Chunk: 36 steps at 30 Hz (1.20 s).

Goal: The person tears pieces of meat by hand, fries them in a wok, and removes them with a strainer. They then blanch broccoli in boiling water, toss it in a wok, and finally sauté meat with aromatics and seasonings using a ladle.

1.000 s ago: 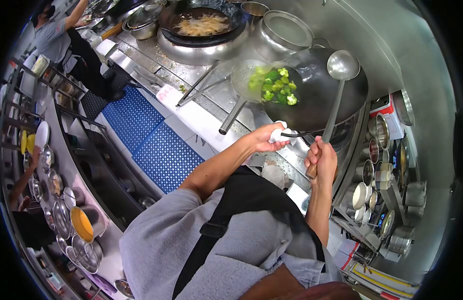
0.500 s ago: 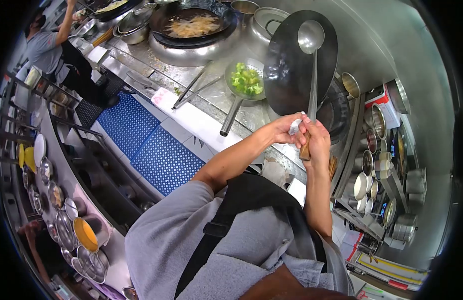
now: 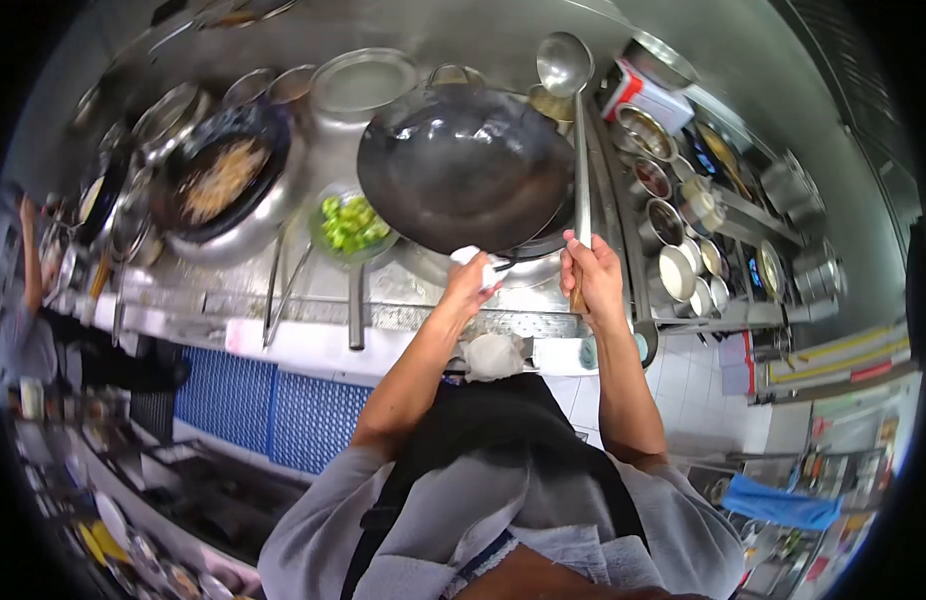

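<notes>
My right hand is closed round the wooden end of a long-handled metal ladle, whose bowl points away from me. A white cloth is gripped in my left hand, at the near rim of a large dark wok. The wok is tilted over the stove, right of a strainer that holds green vegetables. Whether my left fingers touch the wok's rim is hard to tell.
At the left another wok holds frying food. Metal tongs lie on the counter. Several sauce containers stand on the right. A person works at the far left. A crumpled cloth is at the counter's front.
The view has turned to the right. My hands, together on the ladle handle before, are now apart. My left hand has moved to the wok's near edge with the white cloth.
</notes>
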Motion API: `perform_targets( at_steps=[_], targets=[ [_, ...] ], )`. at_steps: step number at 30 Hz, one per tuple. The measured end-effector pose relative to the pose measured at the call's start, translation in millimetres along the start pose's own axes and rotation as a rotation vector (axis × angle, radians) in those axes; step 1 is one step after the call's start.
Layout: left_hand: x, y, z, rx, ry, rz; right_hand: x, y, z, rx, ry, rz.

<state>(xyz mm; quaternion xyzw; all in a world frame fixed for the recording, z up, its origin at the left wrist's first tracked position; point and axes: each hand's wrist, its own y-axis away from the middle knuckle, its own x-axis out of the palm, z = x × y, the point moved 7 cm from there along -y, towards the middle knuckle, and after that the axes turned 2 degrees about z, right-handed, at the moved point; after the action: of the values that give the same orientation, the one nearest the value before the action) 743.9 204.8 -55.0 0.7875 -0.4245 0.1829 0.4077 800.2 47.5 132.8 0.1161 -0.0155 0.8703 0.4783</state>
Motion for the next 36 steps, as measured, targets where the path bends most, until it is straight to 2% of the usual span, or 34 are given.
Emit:
perform_targets(
  at_steps=[1,3,5,7,11,13,15,18,23,24,27,28,31,32,33,36],
  targets=[
    [1,7,-6,0.022,-0.115,-0.097,-17,-4,1,-0.032,0.002,-0.017],
    [7,1,-9,0.100,-0.280,-0.105,-67,-15,1,-0.013,0.074,-0.135],
    [8,-14,-5,0.152,-0.346,-0.123,-120,-32,14,-0.099,0.245,-0.172],
    [12,-22,-11,0.107,-0.323,-0.123,-174,-60,24,-0.128,0.477,-0.240],
    [4,-47,-8,-0.039,-0.198,-0.095,-272,-141,41,-0.086,0.587,-0.336],
    [3,-45,-9,-0.042,-0.261,-0.085,-306,-180,56,0.011,0.674,-0.340],
    [-1,-51,-5,-0.103,-0.244,-0.094,-344,-222,61,-0.064,0.771,-0.403],
    [7,-48,-6,-0.094,-0.250,-0.119,-382,-268,56,0.010,0.800,-0.427],
    [12,-43,7,-0.079,-0.236,-0.191,-424,-315,38,0.163,0.768,-0.449],
    [9,-48,11,-0.102,-0.206,-0.145,-437,-334,32,0.074,0.812,-0.434],
    [21,-41,7,-0.108,-0.212,-0.073,-430,-328,47,0.165,0.609,-0.362],
    [22,-36,5,-0.072,-0.257,-0.116,-432,-329,42,0.195,0.357,-0.297],
    [27,-8,-2,0.044,-0.345,-0.317,-415,-303,49,0.139,0.065,-0.299],
    [22,0,-2,0.118,-0.413,-0.297,-408,-291,51,0.131,0.002,-0.298],
    [7,2,5,0.084,-0.474,-0.191,-403,-280,53,0.112,-0.043,-0.262],
    [1,42,31,0.135,-0.547,-0.064,-360,-215,73,0.110,-0.105,-0.179]
  ],
)
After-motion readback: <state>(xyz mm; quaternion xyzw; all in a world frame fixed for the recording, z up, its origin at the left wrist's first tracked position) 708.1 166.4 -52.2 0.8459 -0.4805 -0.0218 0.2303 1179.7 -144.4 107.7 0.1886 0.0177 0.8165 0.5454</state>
